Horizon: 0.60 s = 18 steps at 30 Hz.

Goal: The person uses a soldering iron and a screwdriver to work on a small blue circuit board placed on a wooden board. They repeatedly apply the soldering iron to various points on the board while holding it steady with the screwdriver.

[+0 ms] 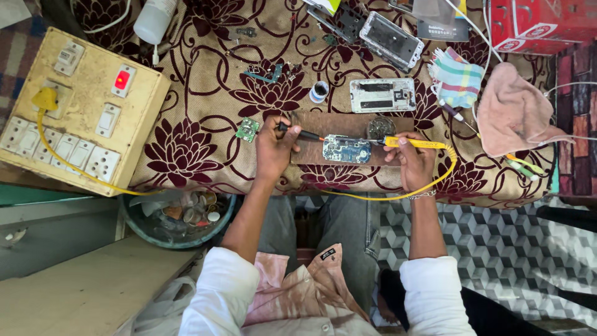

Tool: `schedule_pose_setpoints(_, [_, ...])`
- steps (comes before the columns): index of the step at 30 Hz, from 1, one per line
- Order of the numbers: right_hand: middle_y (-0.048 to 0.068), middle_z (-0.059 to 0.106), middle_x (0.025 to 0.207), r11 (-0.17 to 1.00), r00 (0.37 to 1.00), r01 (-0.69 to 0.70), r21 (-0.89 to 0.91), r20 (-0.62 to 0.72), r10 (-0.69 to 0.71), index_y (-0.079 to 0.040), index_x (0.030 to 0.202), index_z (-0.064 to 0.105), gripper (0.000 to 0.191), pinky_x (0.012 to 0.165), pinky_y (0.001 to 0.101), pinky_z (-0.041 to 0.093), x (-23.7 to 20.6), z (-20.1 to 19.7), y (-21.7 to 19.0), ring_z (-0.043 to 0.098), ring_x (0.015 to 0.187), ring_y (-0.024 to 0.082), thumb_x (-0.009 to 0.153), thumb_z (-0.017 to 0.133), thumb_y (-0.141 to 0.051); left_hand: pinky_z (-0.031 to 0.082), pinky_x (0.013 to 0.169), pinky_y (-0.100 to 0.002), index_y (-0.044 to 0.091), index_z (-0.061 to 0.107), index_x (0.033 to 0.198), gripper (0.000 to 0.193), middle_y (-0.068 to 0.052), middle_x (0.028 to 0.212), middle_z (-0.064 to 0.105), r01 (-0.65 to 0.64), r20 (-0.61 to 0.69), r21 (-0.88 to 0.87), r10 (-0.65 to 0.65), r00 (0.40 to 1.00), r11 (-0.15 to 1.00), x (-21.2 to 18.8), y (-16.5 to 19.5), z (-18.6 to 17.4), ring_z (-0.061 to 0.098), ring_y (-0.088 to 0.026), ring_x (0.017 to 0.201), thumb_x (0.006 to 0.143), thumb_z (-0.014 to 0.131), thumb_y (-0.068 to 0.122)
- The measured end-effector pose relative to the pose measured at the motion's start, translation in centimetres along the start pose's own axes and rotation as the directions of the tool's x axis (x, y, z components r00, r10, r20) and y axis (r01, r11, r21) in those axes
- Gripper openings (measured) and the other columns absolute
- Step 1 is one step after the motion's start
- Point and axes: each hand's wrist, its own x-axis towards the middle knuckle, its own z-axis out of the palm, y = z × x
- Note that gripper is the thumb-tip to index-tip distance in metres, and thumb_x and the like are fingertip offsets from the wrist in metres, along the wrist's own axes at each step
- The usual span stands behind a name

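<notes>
Across the workbench lies a cream cloth with dark maroon flowers (205, 93), draped over the front edge above a floor of grey cube-pattern tiles (516, 249). At the far left sits a large yellowed switchboard (81, 109) with sockets, a red rocker and a yellow plug (45, 99). A red carton (541, 25) fills the top right corner, with a pink rag (513, 112) and a checked cloth (459, 78) beside it. Below the bench edge stands a teal tub (177, 218) of scrap parts.

A brown wooden board (348, 127) lies near the front edge, and a blue phone circuit board (346, 149) rests on it between the hands. The left hand (273, 146) is clenched around a black-handled tool (298, 132), its tip pointing at the circuit board's left end. The right hand (413, 158) grasps a yellow soldering iron (413, 143), whose tip meets the circuit board's right end; its yellow cord (398, 194) loops below the wrist. Two stripped phone frames (382, 94) lie behind, and a small green board (247, 129) sits left.
</notes>
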Motion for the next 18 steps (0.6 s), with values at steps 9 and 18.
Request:
schedule_pose_setpoints(9, [0.019, 0.071, 0.096, 1.000, 1.000, 0.024, 0.009, -0.008, -0.024, 0.006, 0.116, 0.062, 0.021, 0.068, 0.0284, 0.058, -0.1, -0.2, 0.3, 0.067, 0.074, 0.019, 0.108, 0.062, -0.014, 0.049, 0.050, -0.023, 0.001, 0.054, 0.105, 0.020, -0.005, 0.077, 0.066, -0.035, 0.007, -0.060, 0.035, 0.999, 0.998, 0.1, -0.8, 0.2, 0.062, -0.008, 0.056, 0.097, 0.071, 0.007])
schedule_pose_setpoints(18, [0.019, 0.071, 0.098, 0.999, 0.999, 0.047, 0.007, -0.004, -0.047, 0.006, 0.116, 0.062, 0.020, 0.067, 0.0296, 0.059, 0.0, -0.5, 1.0, 0.070, 0.079, 0.020, 0.108, 0.061, -0.011, 0.052, 0.047, -0.024, 0.004, 0.055, 0.101, 0.017, -0.005, 0.075, 0.068, 0.047, 0.009, 0.020, -0.048, 0.999, 0.999, 0.3, -1.1, 0.0, 0.062, -0.008, 0.054, 0.096, 0.069, 0.011])
